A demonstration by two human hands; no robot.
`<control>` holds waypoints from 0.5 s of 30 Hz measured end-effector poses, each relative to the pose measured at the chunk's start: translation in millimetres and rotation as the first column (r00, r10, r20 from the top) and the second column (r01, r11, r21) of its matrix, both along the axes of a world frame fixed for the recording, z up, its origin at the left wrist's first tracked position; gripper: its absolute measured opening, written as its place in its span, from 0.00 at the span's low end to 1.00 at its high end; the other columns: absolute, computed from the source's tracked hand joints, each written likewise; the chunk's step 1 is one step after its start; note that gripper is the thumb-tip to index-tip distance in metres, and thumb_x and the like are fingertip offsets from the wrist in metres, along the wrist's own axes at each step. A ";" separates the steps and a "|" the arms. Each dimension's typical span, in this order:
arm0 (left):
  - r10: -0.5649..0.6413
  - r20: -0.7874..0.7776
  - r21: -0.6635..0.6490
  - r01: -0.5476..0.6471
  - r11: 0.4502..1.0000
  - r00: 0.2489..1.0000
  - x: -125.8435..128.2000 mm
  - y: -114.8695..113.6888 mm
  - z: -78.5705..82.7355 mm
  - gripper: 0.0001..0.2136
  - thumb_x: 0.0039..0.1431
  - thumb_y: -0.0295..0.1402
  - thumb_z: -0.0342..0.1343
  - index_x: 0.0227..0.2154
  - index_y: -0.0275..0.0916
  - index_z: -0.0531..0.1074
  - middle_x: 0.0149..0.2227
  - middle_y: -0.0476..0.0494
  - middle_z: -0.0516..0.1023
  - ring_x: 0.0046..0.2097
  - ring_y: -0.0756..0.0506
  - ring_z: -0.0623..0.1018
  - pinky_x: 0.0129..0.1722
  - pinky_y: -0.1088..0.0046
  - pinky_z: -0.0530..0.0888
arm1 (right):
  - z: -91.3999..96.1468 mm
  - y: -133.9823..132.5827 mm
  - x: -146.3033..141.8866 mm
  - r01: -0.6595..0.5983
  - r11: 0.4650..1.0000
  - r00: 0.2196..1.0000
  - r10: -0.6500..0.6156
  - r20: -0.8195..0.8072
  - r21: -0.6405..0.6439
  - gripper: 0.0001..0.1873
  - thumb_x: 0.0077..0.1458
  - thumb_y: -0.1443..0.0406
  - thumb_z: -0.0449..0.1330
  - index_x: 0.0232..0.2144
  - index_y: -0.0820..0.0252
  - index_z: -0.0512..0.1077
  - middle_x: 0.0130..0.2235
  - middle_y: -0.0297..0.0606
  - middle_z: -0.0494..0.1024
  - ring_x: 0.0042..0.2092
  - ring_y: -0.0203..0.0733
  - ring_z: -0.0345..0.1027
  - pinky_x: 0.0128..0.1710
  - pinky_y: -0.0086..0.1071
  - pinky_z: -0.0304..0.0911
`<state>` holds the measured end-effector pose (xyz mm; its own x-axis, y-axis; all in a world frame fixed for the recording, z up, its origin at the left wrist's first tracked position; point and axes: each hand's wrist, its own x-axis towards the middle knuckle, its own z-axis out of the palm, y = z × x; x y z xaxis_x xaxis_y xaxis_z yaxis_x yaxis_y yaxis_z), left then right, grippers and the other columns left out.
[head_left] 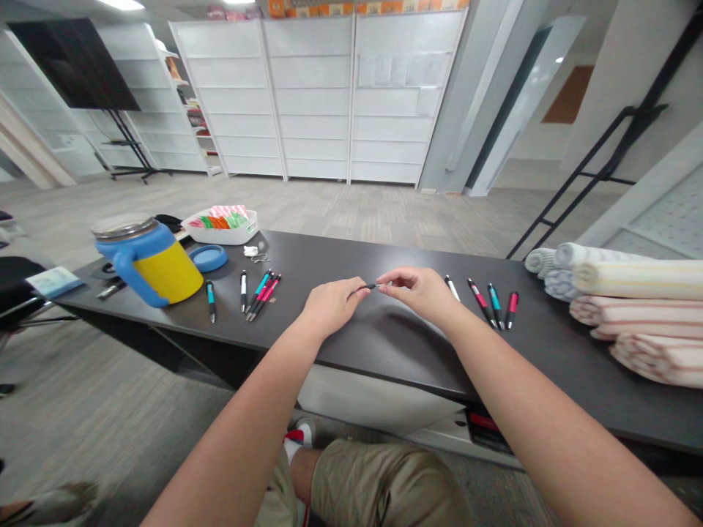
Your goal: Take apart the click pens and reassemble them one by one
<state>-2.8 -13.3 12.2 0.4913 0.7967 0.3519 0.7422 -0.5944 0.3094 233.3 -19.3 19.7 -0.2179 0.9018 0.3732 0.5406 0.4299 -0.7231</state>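
Note:
Over the middle of the dark desk (307, 256), my left hand (334, 304) pinches a thin dark pen (371, 286). My right hand (420, 294) is closed on the pen's other, lighter end, which its fingertips partly hide. Left of my hands lie a teal pen (211, 301), a white-and-black pen (243, 291), and teal and pink pens (266, 297) side by side. Right of my hands are a white pen (452, 287), a pink pen (481, 302), a teal pen (495, 306) and another pink pen (512, 310).
At the left stand a blue-and-yellow mug (176, 267), a blue lid (208, 258) and a white basket (242, 230) of colourful packets. White earbuds (251, 251) lie near the basket. Rolled fabrics (637, 307) are stacked at the right end. White shelving (313, 102) stands behind the desk.

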 end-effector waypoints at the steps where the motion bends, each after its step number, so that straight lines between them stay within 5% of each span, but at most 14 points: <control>1: 0.000 0.000 0.000 0.000 1.000 1.000 0.2 0.0 -0.2 0.15 0.73 0.47 0.45 0.44 0.49 0.76 0.42 0.47 0.84 0.41 0.42 0.82 0.35 0.71 0.70 | 0.0 -0.1 -0.6 -0.004 1.000 1.000 0.004 0.014 0.013 0.12 0.55 0.53 0.69 0.38 0.52 0.84 0.33 0.36 0.83 0.34 0.44 0.75 0.40 0.39 0.70; 15: -0.006 -0.038 0.008 0.007 1.000 0.999 0.5 0.0 -1.7 0.16 0.73 0.48 0.45 0.43 0.50 0.76 0.41 0.47 0.84 0.40 0.42 0.82 0.35 0.70 0.70 | -1.4 -1.3 -2.3 -0.019 1.000 0.995 0.018 0.098 0.008 0.10 0.60 0.55 0.66 0.37 0.50 0.84 0.35 0.35 0.85 0.35 0.45 0.76 0.39 0.38 0.68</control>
<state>-2.2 -13.4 10.5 0.5097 0.7908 0.3389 0.7497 -0.6015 0.2761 231.0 -20.6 18.3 -0.2703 0.8941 0.3571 0.6007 0.4465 -0.6632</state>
